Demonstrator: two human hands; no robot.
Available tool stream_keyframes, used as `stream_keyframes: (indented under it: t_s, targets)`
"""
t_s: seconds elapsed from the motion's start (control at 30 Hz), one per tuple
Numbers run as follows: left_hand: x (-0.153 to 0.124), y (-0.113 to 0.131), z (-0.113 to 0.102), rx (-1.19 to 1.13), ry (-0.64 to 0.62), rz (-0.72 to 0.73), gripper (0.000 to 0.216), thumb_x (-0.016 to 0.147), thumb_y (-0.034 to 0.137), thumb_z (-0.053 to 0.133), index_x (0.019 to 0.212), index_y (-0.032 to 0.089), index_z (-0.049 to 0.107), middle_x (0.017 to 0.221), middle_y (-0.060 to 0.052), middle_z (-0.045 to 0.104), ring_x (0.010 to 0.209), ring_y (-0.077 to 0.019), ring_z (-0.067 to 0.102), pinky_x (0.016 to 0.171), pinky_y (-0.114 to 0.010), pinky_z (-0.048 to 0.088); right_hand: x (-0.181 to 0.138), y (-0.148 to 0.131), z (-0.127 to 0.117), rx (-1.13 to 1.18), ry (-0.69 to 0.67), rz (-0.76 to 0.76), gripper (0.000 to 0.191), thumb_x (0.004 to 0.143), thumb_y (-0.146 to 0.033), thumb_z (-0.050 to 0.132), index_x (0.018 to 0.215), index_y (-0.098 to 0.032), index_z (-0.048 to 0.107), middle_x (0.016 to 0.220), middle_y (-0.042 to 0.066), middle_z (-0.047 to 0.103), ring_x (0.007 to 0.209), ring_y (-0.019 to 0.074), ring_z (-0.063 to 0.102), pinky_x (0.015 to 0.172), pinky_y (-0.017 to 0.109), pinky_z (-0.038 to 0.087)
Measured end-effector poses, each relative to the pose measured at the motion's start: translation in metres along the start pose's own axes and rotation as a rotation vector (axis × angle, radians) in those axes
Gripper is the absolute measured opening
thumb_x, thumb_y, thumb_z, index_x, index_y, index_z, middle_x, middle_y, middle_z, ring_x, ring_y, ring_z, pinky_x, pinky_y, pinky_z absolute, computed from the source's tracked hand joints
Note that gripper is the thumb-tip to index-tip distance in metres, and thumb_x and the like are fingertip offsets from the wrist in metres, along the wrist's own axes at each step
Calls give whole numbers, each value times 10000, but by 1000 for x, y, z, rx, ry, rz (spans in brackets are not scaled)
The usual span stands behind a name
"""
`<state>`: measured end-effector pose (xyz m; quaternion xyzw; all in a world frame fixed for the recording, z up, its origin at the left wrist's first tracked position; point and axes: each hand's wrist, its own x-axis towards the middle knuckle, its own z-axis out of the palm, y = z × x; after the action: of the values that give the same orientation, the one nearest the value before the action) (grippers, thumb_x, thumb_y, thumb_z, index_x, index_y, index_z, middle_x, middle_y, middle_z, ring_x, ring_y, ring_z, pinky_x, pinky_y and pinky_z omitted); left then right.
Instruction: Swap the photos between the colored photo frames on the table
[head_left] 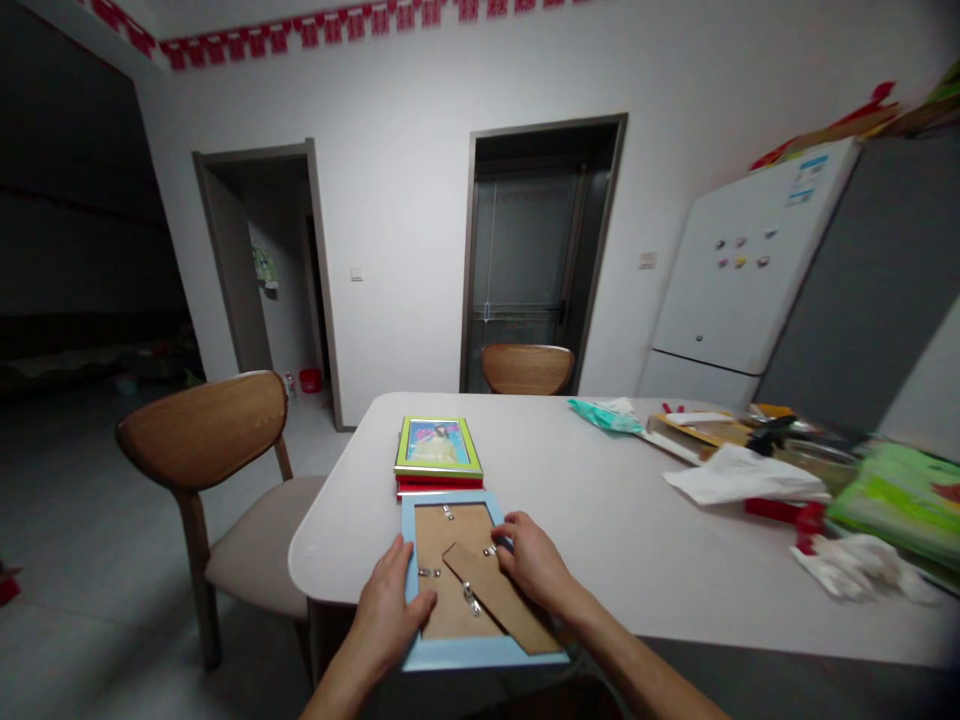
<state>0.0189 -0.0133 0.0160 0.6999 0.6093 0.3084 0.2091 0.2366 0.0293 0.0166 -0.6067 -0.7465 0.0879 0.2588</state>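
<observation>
A light-blue picture frame (450, 655) lies face down at the table's near edge, its brown backing board (442, 540) showing. Small metal clips (430, 573) sit along the backing's edges. A brown stand leg (499, 600) is hinged at a metal fitting and lies slantwise across the board. My left hand (388, 605) grips the frame's left side, thumb over the backing. On the opposite side, my right hand (531, 560) has its fingers bent at the frame's right edge, beside a clip (491, 550); its fingertips are partly hidden. Just beyond lies a green picture frame (439, 468), stacked on a red frame (409, 490).
The white table (547, 480) carries clutter on its right: a teal packet (607, 416), white paper (739, 475), crumpled white gloves or cloth (862, 565) and a green package (900, 500). Wooden chairs stand left (206, 430) and at the far side (527, 369). A fridge (742, 270) stands behind.
</observation>
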Motion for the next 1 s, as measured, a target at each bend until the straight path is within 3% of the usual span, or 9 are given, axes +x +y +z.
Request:
stream_keyframes:
  t_s: [0.27, 0.37, 0.47, 0.57, 0.73, 1.0]
  targets:
    - [-2, 3, 3, -45, 17, -3, 558, 613, 277, 520, 1128, 66, 472, 1280, -149, 373, 1172, -223, 349, 980, -305, 245, 1, -4, 4, -101, 54, -22, 271, 715, -199, 431, 885, -180, 641, 923, 86, 553, 854, 178, 494, 773, 249, 363]
    - [-2, 2, 3, -41, 23, -2, 556, 624, 282, 508, 1131, 56, 470, 1281, -153, 372, 1172, -228, 348, 983, -304, 241, 10, -14, 8, -146, 63, -76, 292, 728, -189, 415, 927, -183, 628, 994, 87, 553, 924, 192, 464, 803, 260, 336]
    - [-1, 0, 5, -33, 27, 11, 554, 632, 282, 502, 1133, 46, 467, 1280, -160, 371, 1168, -229, 353, 982, -299, 244, 24, -30, 17, -142, 14, -110, 292, 762, -196, 372, 878, -205, 640, 927, 65, 575, 875, 171, 476, 771, 245, 338]
    - [-1, -3, 6, -38, 29, 22, 551, 633, 279, 508, 1133, 50, 467, 1279, -157, 373, 1168, -225, 356, 982, -297, 248, 36, -41, 27, -148, 1, -75, 292, 764, -205, 367, 832, -210, 651, 856, 69, 574, 834, 178, 474, 724, 259, 339]
    - [0, -3, 6, -24, 13, 16, 545, 634, 276, 504, 1137, 68, 468, 1284, -143, 371, 1170, -219, 354, 985, -290, 244, 42, -43, 36, -166, 0, -26, 295, 770, -250, 371, 911, -248, 630, 906, 74, 543, 873, 210, 443, 695, 299, 324]
    - [0, -3, 7, 53, -16, 27, 562, 647, 283, 470, 1155, 46, 440, 1293, -153, 353, 1177, -212, 342, 989, -291, 238, 41, -42, 30, -147, -51, -26, 290, 753, -262, 403, 961, -284, 604, 952, 54, 547, 892, 209, 450, 715, 306, 319]
